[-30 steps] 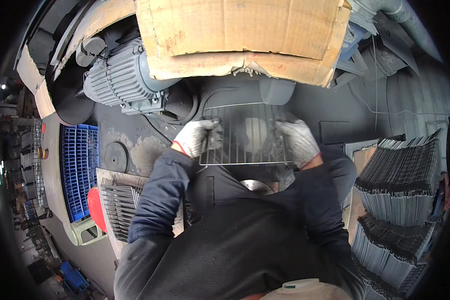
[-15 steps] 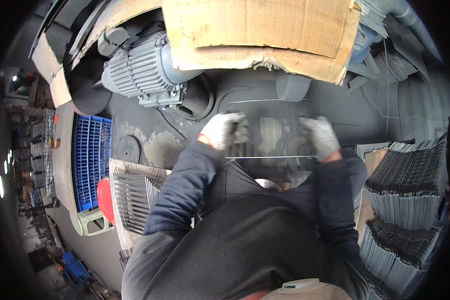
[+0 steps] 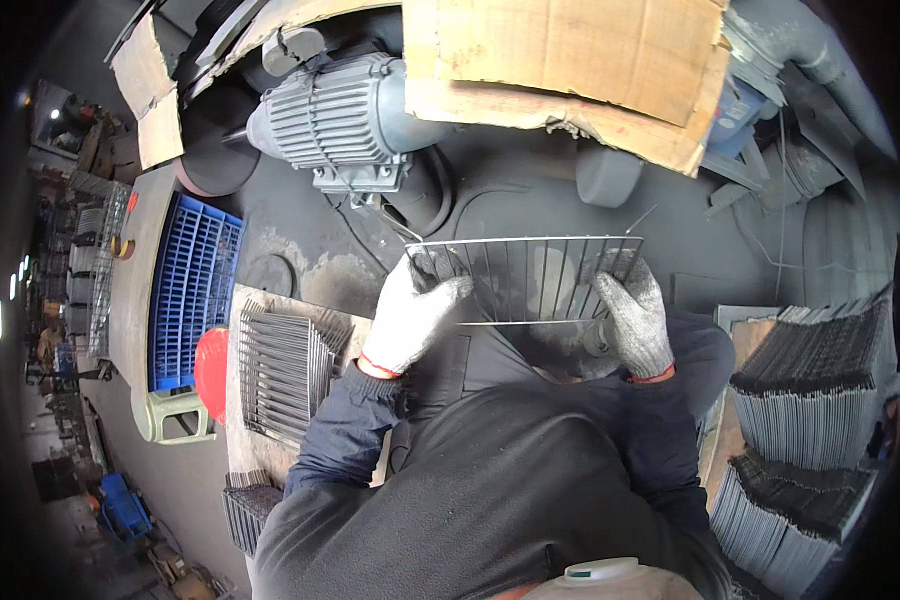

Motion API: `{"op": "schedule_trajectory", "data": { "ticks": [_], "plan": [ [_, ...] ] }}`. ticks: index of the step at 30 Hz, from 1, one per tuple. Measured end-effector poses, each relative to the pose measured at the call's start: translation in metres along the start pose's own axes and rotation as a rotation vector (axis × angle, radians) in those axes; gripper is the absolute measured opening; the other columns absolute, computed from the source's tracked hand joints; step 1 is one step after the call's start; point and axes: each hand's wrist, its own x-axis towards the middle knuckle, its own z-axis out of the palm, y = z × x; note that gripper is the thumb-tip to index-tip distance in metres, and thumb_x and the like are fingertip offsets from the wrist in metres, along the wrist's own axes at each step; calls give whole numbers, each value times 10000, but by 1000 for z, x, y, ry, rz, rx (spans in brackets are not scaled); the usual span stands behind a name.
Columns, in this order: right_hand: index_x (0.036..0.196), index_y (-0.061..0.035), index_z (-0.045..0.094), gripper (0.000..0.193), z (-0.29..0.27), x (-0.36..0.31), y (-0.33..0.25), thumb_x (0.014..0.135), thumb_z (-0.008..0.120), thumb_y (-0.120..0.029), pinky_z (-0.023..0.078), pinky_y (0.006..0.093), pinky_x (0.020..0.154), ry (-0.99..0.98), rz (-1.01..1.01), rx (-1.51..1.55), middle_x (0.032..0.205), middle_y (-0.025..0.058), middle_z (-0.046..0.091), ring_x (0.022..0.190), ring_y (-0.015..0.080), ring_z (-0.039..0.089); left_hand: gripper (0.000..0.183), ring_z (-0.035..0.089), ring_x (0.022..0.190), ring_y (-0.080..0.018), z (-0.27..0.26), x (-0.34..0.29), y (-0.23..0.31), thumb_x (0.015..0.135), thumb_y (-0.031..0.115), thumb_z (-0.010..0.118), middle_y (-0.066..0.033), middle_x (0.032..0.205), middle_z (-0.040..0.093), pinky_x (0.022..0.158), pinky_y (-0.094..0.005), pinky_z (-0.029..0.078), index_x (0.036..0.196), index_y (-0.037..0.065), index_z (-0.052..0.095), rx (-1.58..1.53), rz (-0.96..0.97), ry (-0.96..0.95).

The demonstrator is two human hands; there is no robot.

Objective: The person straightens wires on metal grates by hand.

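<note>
A wire rack (image 3: 527, 280) with a pale metal frame and thin parallel bars is held up in front of my lap. My left hand (image 3: 408, 312), in a whitish knit glove with a red cuff edge, grips its left end, thumb over the bars. At the opposite end my right hand (image 3: 636, 318), in a greyer glove, closes round the rack with the thumb on the near side. Thin wire ends stick out past the far corners. Fingers of both hands are partly hidden behind the bars.
A grey electric motor (image 3: 330, 120) and a large cardboard sheet (image 3: 570, 60) stand ahead. Tall stacks of wire racks (image 3: 805, 385) are at right, and more racks (image 3: 282, 370) lie on a board at left. Beyond are a blue plastic crate (image 3: 195, 290) and a green stool (image 3: 175, 418).
The rack, seen nearly edge-on and blurred before, has tilted so its bars show. My left hand has come slightly nearer and turned. The whole view has shifted a little.
</note>
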Motion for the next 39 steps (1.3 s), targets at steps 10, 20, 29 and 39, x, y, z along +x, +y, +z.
{"op": "schedule_trajectory", "data": {
  "ticks": [10, 20, 29, 39],
  "plan": [
    [1218, -13, 703, 256, -25, -44, -29, 976, 691, 70, 568, 314, 945, 102, -50, -83, 1136, 70, 750, 1044, 142, 693, 219, 669, 976, -145, 36, -2, 5, 933, -39, 740, -79, 1053, 705, 897, -300, 555, 1109, 4, 618, -121, 210, -140],
    [1206, 8, 676, 297, -48, -125, -175, 925, 771, -5, 604, 391, 886, 818, -716, -234, 1089, 112, 724, 966, 215, 712, 624, 643, 1248, -264, 47, -33, 50, 890, -7, 766, -185, 1396, 641, 1073, -396, 517, 1467, -33, 530, 113, 447, 6],
    [1180, -77, 758, 344, -180, -187, -307, 863, 726, 53, 556, 405, 976, 1208, -889, -2100, 1123, 121, 757, 1063, 311, 733, 478, 639, 1299, -386, -245, -100, 10, 1070, 174, 593, -249, 1441, 637, 1147, -399, 482, 1500, -27, 538, 1297, 132, 656],
    [1224, -143, 754, 411, -268, -211, -282, 847, 686, 5, 528, 424, 884, 1204, -465, -2379, 1048, 89, 722, 959, 311, 683, 321, 717, 1085, -339, -277, -182, -34, 940, 173, 789, -208, 1188, 742, 935, -455, 589, 1203, -7, 752, 993, 350, 803]
  ]
}}
